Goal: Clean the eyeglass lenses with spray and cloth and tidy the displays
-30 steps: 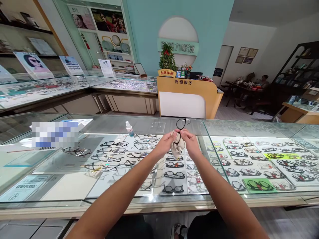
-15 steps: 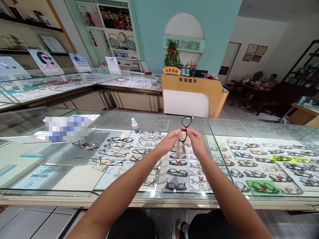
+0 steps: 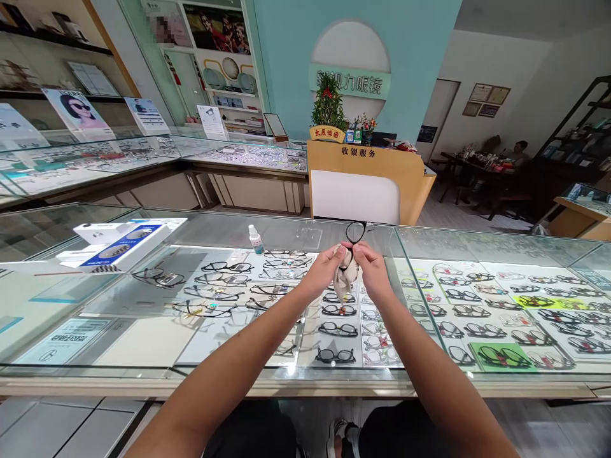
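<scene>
Above the glass counter, both hands are closed around one pair of black-framed eyeglasses (image 3: pixel 354 233). One round lens sticks up past my fingers; the lower one is mostly covered by a beige cloth (image 3: pixel 344 280). My left hand (image 3: pixel 325 268) pinches the cloth against the lower lens. My right hand (image 3: pixel 371 266) grips the frame near its middle, thumb and fingers together, with the cloth's edge beside it. A small white spray bottle (image 3: pixel 256 240) stands on the counter to the left of my hands.
The glass display counter (image 3: pixel 229 383) holds many eyeglasses in rows beneath its top. A blue and white box (image 3: pixel 126 248) lies at the left. Beyond are a wooden cashier desk (image 3: pixel 415 168) and a seated person (image 3: pixel 518 156) at the far right.
The cloth has shifted and bunched around the lower lens, covering more of it. My hands and the eyeglasses stay nearly in place, while the view moves slightly.
</scene>
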Demonstrator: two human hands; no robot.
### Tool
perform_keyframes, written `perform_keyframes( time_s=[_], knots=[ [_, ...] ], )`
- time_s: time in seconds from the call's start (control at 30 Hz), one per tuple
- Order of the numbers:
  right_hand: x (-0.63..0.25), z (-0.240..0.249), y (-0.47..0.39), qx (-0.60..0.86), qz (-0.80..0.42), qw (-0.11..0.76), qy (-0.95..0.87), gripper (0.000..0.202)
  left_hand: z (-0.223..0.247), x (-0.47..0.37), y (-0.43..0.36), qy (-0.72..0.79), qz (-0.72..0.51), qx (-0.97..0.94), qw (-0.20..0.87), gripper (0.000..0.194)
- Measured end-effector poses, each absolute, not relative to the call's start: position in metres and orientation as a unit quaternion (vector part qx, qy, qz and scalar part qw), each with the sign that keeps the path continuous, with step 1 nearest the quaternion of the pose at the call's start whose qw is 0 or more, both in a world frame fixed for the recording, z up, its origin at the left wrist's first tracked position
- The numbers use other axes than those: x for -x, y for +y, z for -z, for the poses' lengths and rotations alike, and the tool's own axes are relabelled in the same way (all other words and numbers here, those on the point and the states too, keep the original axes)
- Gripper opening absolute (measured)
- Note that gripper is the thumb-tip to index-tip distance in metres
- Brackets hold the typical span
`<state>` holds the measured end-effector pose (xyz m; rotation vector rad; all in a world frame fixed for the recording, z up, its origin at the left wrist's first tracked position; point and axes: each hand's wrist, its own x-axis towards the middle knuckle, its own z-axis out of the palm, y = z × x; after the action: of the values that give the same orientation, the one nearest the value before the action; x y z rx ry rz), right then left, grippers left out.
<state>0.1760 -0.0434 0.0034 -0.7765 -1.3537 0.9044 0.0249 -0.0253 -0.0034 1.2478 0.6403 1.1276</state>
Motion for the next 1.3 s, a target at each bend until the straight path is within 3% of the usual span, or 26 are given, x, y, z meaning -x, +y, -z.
perform_keyframes(
  time_s=[0.13, 0.37, 0.57, 0.73, 0.87, 0.97, 1.07, 1.2, 1.3],
  knots=[
    [-0.178, -0.002, -0.043, 0.346, -0.415, 0.62, -0.569, 0.037, 0.002, -0.018, -0.025, 0.253, -0.429, -0.576, 0.649, 0.06],
    [-0.168, -0.002, -0.047, 0.352, -0.371, 0.609, -0.606, 0.045, 0.011, -0.035, -0.029, 0.286, -0.514, -0.53, 0.61, 0.07],
    [-0.188, -0.008, -0.041, 0.356, -0.394, 0.662, -0.53, 0.036, 0.014, -0.036, -0.028, 0.301, -0.509, -0.505, 0.628, 0.067],
    [-0.223, -0.015, -0.024, 0.329, -0.421, 0.72, -0.442, 0.038, 0.023, -0.036, -0.03, 0.317, -0.432, -0.553, 0.638, 0.07],
    [-0.232, -0.017, -0.019, 0.317, -0.422, 0.739, -0.419, 0.037, 0.032, -0.041, -0.038, 0.278, -0.336, -0.645, 0.628, 0.062],
    [-0.232, -0.02, -0.019, 0.322, -0.421, 0.742, -0.412, 0.033, 0.031, -0.042, -0.048, 0.269, -0.28, -0.739, 0.55, 0.051],
    [-0.232, -0.023, -0.021, 0.338, -0.407, 0.734, -0.426, 0.032, 0.025, -0.039, -0.053, 0.3, -0.276, -0.827, 0.386, 0.041],
    [-0.234, -0.027, -0.027, 0.346, -0.395, 0.7, -0.484, 0.033, 0.013, -0.027, -0.047, 0.362, -0.406, -0.818, 0.188, 0.034],
    [-0.235, -0.038, -0.038, 0.368, -0.392, 0.625, -0.565, 0.037, -0.004, -0.012, -0.041, 0.374, -0.498, -0.779, 0.076, 0.049]
  ],
)
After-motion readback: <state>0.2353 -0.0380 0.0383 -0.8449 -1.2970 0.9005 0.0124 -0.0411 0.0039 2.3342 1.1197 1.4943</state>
